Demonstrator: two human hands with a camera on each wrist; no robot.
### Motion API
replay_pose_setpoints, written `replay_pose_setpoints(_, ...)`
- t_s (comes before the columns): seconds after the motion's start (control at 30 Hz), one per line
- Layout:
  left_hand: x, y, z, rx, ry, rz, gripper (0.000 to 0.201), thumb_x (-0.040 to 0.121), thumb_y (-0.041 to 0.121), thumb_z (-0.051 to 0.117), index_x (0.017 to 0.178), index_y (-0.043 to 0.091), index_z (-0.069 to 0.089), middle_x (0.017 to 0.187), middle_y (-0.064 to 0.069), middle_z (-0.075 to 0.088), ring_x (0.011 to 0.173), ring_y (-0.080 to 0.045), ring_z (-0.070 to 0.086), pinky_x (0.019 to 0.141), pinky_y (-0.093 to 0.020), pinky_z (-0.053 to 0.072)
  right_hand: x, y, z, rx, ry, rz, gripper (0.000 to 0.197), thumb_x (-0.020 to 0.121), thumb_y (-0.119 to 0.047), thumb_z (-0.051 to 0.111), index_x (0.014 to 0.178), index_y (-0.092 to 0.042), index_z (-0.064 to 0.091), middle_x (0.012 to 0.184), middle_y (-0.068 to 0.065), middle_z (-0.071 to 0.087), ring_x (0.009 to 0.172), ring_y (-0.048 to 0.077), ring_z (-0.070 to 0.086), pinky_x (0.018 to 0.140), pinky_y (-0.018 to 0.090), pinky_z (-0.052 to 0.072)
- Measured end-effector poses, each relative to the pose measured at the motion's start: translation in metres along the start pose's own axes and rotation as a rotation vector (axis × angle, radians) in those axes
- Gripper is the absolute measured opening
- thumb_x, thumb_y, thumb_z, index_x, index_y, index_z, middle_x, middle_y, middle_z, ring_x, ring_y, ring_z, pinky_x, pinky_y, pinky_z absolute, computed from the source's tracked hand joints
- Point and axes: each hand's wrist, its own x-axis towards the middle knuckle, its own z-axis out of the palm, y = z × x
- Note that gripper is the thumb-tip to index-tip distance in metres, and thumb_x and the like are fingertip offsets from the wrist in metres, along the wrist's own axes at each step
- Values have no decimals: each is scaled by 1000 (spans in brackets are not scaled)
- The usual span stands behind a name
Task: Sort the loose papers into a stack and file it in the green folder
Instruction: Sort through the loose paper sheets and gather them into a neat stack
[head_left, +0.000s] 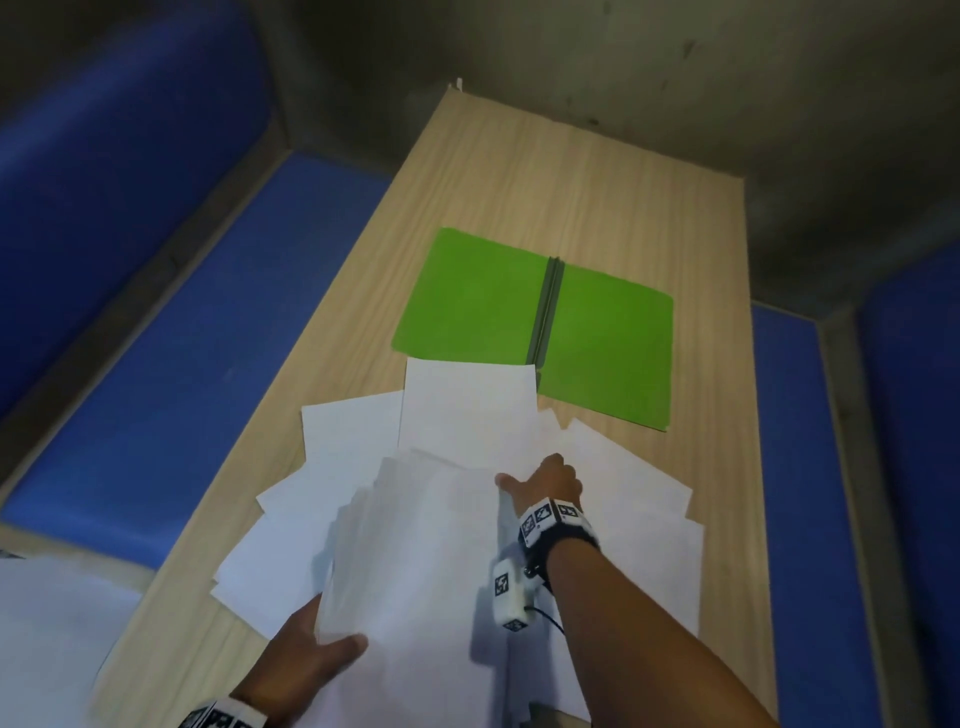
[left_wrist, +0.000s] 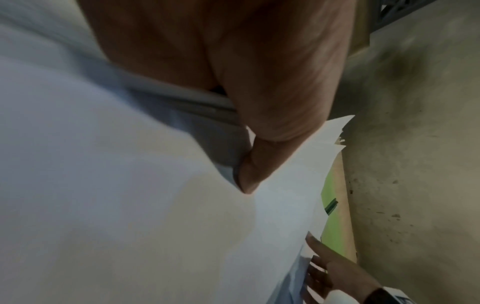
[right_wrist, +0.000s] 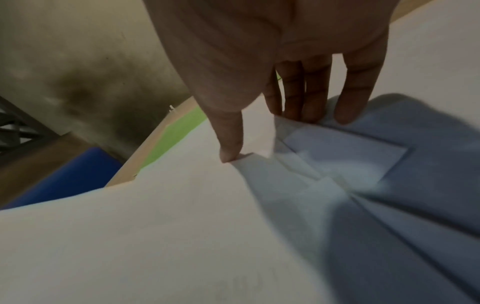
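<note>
On wooden table (head_left: 597, 197) — left hand (head_left: 306, 649) grips papers (head_left: 415, 545), right hand (head_left: 550, 480) presses flat.

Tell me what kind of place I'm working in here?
Probably an office cubicle or study carrel: a narrow wooden desk boxed in by blue padded partition panels, with a green folder and loose papers on it.

The head view looks steeply down over the table (head_left: 519, 171). Each wrist view sits very close behind its hand, facing forward along the fingers. All three share the papers (head_left: 431, 545) and green folder (head_left: 602, 343).
</note>
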Motion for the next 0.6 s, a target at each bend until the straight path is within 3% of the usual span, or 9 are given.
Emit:
replay_pose_setpoints(0.07,-4,-1,-10,-8,5,11,76,45,50,90,114,33,64,105,8,79,101,-17,72,91,-41,56,1,-2,7,43,-14,28,74,69,-51,78,121,-12,44,127,11,53,125,33,47,96,50,44)
replay_pose_setpoints(0.13,-14,2,-23,-9,31,31,76,51,45,90,120,30,62,105,9,79,104,-15,69,89,-34,53,3,0,12,115,-32,26,61,72,-38,80,116,-12,47,119,11,59,118,34,53,94,49,47)
replay_pose_setpoints(0.2,-22,3,-38,-19,93,33,87,57,37,93,134,25,55,120,6,70,115,-19,61,98,-35,46,2,4,10,262,-38,-5,38,78,-26,75,104,-7,56,101,11,65,96,32,62,87,42,53)
replay_pose_setpoints(0.27,-31,2,-56,-18,177,23,111,44,42,94,142,21,48,129,-3,61,126,-25,53,108,-38,36,-2,11,1,428,-16,1,25,84,-22,70,94,-1,62,86,8,62,80,28,59,74,31,51)
replay_pose_setpoints(0.33,-36,-1,-73,-75,216,12,125,33,48,95,145,18,49,126,-8,64,127,-30,54,112,-44,35,-8,27,-11,523,32,65,24,85,-24,69,93,-2,65,87,8,63,82,26,60,73,27,45)
replay_pose_setpoints(0.4,-43,-6,-90,-201,277,-37,120,35,38,102,141,11,53,123,-12,69,122,-34,59,110,-51,38,-21,50,-21,556,26,139,27,84,-25,69,88,2,67,89,14,68,77,27,62,69,26,47)
replay_pose_setpoints(0.47,-48,-12,-103,-297,321,-78,108,41,26,101,137,8,56,123,-17,70,119,-37,62,106,-55,41,-41,73,-26,532,-42,216,34,85,-23,68,87,11,66,93,26,69,69,27,59,56,26,45)
replay_pose_setpoints(0.53,-51,-15,-111,-370,349,-96,89,56,18,93,138,14,57,127,-18,69,117,-39,63,102,-59,43,-62,93,-24,496,-102,285,43,87,-24,67,101,17,64,111,28,66,85,34,64,66,32,48)
replay_pose_setpoints(0.6,-51,-20,-115,-444,368,-110,75,64,14,88,133,17,60,125,-16,70,113,-41,64,97,-61,47,-75,106,-17,559,-154,384,48,87,-28,68,112,13,63,121,23,65,91,32,62,74,28,44)
